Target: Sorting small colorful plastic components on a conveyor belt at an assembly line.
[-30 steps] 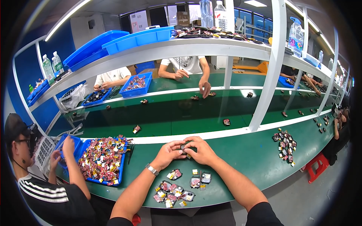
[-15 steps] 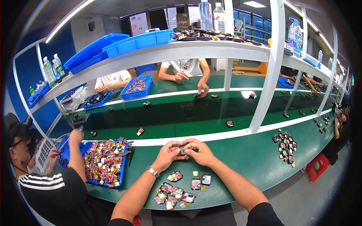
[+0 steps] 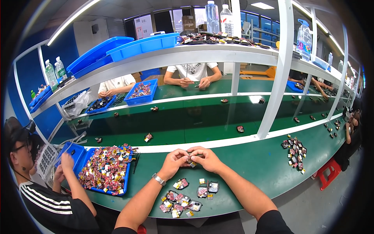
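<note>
My left hand (image 3: pixel 174 162) and my right hand (image 3: pixel 206 160) meet over the green bench, fingers pinched round one small electronic module (image 3: pixel 191 159). It is mostly covered by my fingers; a bit of yellow and white shows beneath them. In front of my wrists lies a loose group of similar modules (image 3: pixel 181 198), dark shells with red boards and white pieces. Close by are two shells side by side (image 3: pixel 213 187) and a few small white-and-yellow pieces (image 3: pixel 201 181).
Left of me stands a blue tray (image 3: pixel 127 177) heaped with red-and-white parts, a co-worker (image 3: pixel 46 195) beside it. More modules (image 3: pixel 295 153) lie to the right. A white frame post (image 3: pixel 276 78) rises ahead, and modules (image 3: pixel 148 137) sit on the green belt beyond the white rail.
Both my hands stay together on the module, shifting only slightly. The left co-worker's raised hand has come down. A person opposite has drawn a hand back from the belt. Belt modules have moved slightly right.
</note>
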The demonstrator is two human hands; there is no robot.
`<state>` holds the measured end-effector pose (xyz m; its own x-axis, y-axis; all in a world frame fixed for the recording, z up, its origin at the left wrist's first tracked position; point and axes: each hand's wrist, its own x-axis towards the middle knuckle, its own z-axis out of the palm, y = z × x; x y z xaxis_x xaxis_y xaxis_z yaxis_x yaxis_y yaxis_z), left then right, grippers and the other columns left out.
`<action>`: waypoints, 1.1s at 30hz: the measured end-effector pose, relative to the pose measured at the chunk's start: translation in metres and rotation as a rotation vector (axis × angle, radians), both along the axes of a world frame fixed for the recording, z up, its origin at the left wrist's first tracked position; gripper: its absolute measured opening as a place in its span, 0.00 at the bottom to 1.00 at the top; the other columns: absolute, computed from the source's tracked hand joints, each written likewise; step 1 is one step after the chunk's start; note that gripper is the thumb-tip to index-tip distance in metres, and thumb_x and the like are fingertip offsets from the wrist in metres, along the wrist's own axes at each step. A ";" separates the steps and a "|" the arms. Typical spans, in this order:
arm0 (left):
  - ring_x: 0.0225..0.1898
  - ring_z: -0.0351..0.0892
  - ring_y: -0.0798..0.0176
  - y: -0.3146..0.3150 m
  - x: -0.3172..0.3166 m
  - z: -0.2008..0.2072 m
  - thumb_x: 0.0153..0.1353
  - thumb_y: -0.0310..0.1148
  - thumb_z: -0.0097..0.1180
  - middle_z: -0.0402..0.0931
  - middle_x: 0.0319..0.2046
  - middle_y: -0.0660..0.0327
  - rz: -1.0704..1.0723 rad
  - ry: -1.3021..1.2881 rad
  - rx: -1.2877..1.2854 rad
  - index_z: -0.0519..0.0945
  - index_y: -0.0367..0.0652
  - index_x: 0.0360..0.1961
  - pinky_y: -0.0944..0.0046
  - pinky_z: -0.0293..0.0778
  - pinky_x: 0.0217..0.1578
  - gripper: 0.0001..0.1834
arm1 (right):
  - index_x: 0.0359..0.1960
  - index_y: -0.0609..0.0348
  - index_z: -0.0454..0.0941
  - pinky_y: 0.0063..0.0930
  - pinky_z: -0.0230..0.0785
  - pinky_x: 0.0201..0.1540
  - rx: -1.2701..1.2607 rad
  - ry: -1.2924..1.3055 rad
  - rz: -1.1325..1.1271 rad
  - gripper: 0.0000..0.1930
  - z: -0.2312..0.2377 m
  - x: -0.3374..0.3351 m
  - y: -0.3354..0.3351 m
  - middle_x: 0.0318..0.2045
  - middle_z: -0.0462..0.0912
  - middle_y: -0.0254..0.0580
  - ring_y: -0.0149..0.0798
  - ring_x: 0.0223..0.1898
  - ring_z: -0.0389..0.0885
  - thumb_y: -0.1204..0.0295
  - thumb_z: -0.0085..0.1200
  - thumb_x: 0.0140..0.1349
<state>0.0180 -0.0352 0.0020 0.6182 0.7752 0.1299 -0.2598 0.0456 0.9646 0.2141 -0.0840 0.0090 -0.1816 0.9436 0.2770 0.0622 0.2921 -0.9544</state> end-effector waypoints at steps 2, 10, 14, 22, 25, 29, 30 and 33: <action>0.43 0.80 0.64 0.002 -0.001 0.000 0.67 0.26 0.52 0.77 0.40 0.59 -0.077 0.018 -0.052 0.73 0.38 0.45 0.63 0.83 0.43 0.08 | 0.37 0.62 0.81 0.30 0.74 0.51 -0.049 0.027 0.035 0.06 0.003 -0.001 -0.002 0.54 0.74 0.40 0.34 0.48 0.79 0.74 0.55 0.64; 0.49 0.78 0.65 -0.005 0.003 0.002 0.69 0.24 0.46 0.76 0.47 0.58 -0.083 -0.046 -0.113 0.69 0.38 0.53 0.63 0.80 0.48 0.12 | 0.33 0.58 0.83 0.35 0.69 0.55 0.423 -0.517 -0.330 0.06 0.016 -0.010 -0.016 0.48 0.78 0.40 0.44 0.52 0.74 0.73 0.59 0.55; 0.49 0.79 0.64 -0.005 0.003 0.003 0.69 0.23 0.45 0.76 0.47 0.57 -0.093 -0.054 -0.117 0.69 0.38 0.53 0.63 0.79 0.50 0.12 | 0.32 0.57 0.84 0.36 0.68 0.56 0.447 -0.538 -0.374 0.06 0.019 -0.013 -0.020 0.47 0.79 0.40 0.45 0.53 0.73 0.72 0.61 0.53; 0.49 0.79 0.63 -0.003 0.002 0.001 0.69 0.22 0.45 0.76 0.47 0.56 -0.085 -0.063 -0.115 0.70 0.38 0.52 0.63 0.79 0.49 0.11 | 0.32 0.56 0.85 0.35 0.68 0.56 0.399 -0.531 -0.398 0.06 0.014 -0.015 -0.021 0.47 0.79 0.38 0.43 0.53 0.73 0.72 0.61 0.53; 0.49 0.79 0.63 -0.003 0.003 0.001 0.69 0.22 0.45 0.77 0.47 0.56 -0.084 -0.066 -0.114 0.70 0.38 0.51 0.63 0.79 0.50 0.11 | 0.32 0.55 0.85 0.36 0.68 0.56 0.413 -0.531 -0.425 0.06 0.013 -0.017 -0.020 0.47 0.80 0.37 0.43 0.52 0.74 0.73 0.61 0.52; 0.49 0.79 0.64 -0.002 0.002 -0.002 0.69 0.23 0.45 0.77 0.47 0.57 -0.081 -0.061 -0.098 0.71 0.38 0.51 0.63 0.79 0.50 0.11 | 0.33 0.55 0.85 0.35 0.69 0.56 0.425 -0.530 -0.454 0.06 0.011 -0.020 -0.020 0.46 0.81 0.38 0.44 0.52 0.75 0.73 0.61 0.53; 0.49 0.79 0.64 -0.001 0.002 -0.002 0.69 0.23 0.45 0.77 0.47 0.57 -0.082 -0.062 -0.097 0.71 0.38 0.51 0.63 0.79 0.50 0.11 | 0.33 0.55 0.85 0.35 0.69 0.56 0.426 -0.531 -0.454 0.06 0.008 -0.019 -0.018 0.46 0.81 0.38 0.44 0.52 0.75 0.73 0.61 0.53; 0.49 0.79 0.65 -0.001 0.002 -0.003 0.69 0.23 0.45 0.77 0.47 0.57 -0.076 -0.047 -0.100 0.71 0.38 0.51 0.64 0.79 0.50 0.11 | 0.34 0.55 0.86 0.35 0.69 0.56 0.295 -0.437 -0.392 0.07 0.001 -0.015 -0.013 0.47 0.81 0.40 0.45 0.51 0.76 0.72 0.60 0.54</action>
<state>0.0204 -0.0359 -0.0009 0.6709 0.7368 0.0843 -0.2964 0.1621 0.9412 0.1992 -0.0965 0.0101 0.0060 0.8587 0.5125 0.5812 0.4141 -0.7005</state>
